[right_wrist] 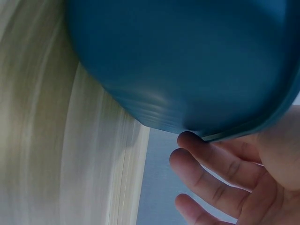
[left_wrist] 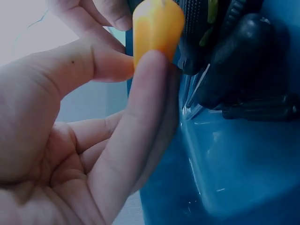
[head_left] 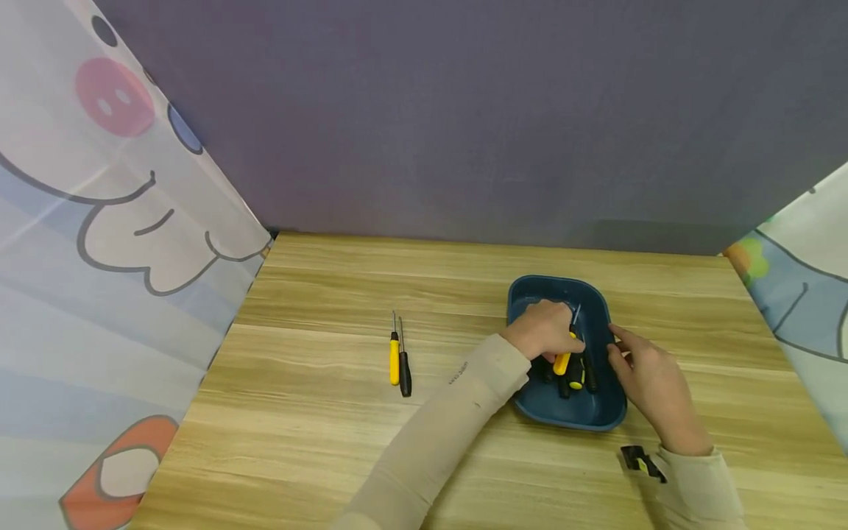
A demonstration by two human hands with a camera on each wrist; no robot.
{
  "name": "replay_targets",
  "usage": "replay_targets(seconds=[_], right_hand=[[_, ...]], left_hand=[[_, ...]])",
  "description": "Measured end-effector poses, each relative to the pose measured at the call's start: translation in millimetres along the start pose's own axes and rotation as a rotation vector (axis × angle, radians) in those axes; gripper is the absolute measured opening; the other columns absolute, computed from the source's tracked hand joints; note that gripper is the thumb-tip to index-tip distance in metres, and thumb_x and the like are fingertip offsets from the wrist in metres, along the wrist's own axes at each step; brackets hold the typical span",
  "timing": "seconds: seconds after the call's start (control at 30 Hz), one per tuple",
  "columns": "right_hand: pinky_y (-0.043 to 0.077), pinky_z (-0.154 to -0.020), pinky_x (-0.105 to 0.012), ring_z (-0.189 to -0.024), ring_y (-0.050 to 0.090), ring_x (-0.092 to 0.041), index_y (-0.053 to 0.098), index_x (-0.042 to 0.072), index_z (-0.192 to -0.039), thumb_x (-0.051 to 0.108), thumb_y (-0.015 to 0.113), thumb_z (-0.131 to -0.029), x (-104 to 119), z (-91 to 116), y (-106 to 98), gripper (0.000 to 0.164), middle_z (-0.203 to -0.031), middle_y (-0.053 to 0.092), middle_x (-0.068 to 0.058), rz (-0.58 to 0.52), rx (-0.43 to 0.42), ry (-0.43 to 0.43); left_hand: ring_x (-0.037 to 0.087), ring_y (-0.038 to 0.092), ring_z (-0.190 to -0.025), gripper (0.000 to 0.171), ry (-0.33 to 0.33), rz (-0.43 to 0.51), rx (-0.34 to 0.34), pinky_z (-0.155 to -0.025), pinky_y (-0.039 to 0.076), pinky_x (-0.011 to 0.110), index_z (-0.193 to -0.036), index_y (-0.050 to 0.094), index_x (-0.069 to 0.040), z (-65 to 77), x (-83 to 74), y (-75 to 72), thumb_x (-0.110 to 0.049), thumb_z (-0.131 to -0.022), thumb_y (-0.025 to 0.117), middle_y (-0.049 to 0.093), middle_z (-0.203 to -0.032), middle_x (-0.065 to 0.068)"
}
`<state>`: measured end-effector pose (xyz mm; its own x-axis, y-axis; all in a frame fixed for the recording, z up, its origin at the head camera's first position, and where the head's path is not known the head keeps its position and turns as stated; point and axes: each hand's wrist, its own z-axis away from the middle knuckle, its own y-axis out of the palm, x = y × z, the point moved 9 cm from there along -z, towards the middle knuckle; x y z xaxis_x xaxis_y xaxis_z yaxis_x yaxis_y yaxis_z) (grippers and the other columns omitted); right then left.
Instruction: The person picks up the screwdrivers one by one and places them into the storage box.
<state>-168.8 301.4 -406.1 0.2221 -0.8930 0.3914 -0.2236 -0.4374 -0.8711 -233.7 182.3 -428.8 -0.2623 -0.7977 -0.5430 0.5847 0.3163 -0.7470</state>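
Observation:
A yellow-handled screwdriver (head_left: 562, 364) with a black collar stands tilted inside the blue tray (head_left: 570, 425). My left hand (head_left: 545, 329) reaches into the tray and pinches that yellow handle (left_wrist: 158, 28) between thumb and fingers. Beneath it lie several dark-handled screwdrivers (left_wrist: 239, 61), one with a yellow-green marking (head_left: 576, 374). At the tray's right side, my right hand (head_left: 652, 379) holds the rim with thumb and fingertips; in the right wrist view the fingertips (right_wrist: 187, 140) touch the rim, and the thumb is mostly hidden.
Left of the tray, a yellow screwdriver (head_left: 394, 361) and a black screwdriver (head_left: 405, 374) lie side by side on the wooden table (head_left: 318, 324), tips pointing away. A grey panel (head_left: 464, 132) rises behind the table. Printed curtains (head_left: 126, 294) hang at both sides.

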Motion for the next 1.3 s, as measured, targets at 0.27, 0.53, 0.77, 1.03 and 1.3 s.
replay_targets(seconds=[0.27,0.53,0.77,1.03,1.3], right_hand=[[0.045,-0.047,-0.030,-0.068,0.066,-0.033,0.060,-0.012,-0.125,0.000,0.065,-0.093,0,1,0,0.035,-0.092,0.068,-0.026,-0.014,0.006,0.008],[0.046,-0.048,-0.033,-0.069,0.065,-0.034,0.060,-0.013,-0.124,-0.001,0.065,-0.093,0,2,1,0.034,-0.093,0.068,-0.027,-0.015,0.009,0.017],[0.047,-0.049,-0.035,-0.069,0.065,-0.034,0.060,-0.013,-0.125,-0.001,0.065,-0.093,0,2,1,0.034,-0.092,0.068,-0.027,-0.013,0.016,0.023],[0.048,-0.050,-0.038,-0.070,0.065,-0.035,0.059,-0.013,-0.125,-0.001,0.064,-0.093,2,1,0,0.034,-0.093,0.068,-0.027,-0.007,0.018,0.026],[0.048,-0.050,-0.038,-0.070,0.065,-0.035,0.059,-0.013,-0.125,0.000,0.064,-0.093,1,1,1,0.034,-0.093,0.068,-0.027,0.001,0.024,0.033]], left_hand=[[0.010,0.067,-0.053,0.028,-0.020,-0.041,0.017,-0.049,0.048,0.017,-0.075,0.066,-0.012,-1.4,0.3,3.3,-0.030,-0.096,0.070,0.064,-0.062,0.001],[0.009,0.065,-0.052,0.029,0.003,-0.068,0.006,-0.047,0.048,0.018,-0.074,0.064,-0.012,3.7,-0.8,-0.5,-0.030,-0.096,0.069,0.063,-0.060,0.000],[0.008,0.058,-0.045,0.034,0.073,-0.123,-0.026,-0.046,0.045,0.019,-0.068,0.063,-0.013,19.3,-4.7,-12.7,-0.032,-0.097,0.068,0.054,-0.051,-0.003],[0.007,0.030,-0.038,0.049,0.161,-0.096,-0.166,-0.041,0.029,0.018,-0.056,0.041,-0.014,53.6,7.8,-40.4,-0.023,-0.095,0.071,0.028,-0.049,-0.005],[0.005,0.017,-0.038,0.054,0.180,-0.024,-0.263,-0.039,0.019,0.018,-0.051,0.033,-0.017,92.6,41.2,-59.2,-0.012,-0.092,0.067,0.021,-0.047,-0.008]])
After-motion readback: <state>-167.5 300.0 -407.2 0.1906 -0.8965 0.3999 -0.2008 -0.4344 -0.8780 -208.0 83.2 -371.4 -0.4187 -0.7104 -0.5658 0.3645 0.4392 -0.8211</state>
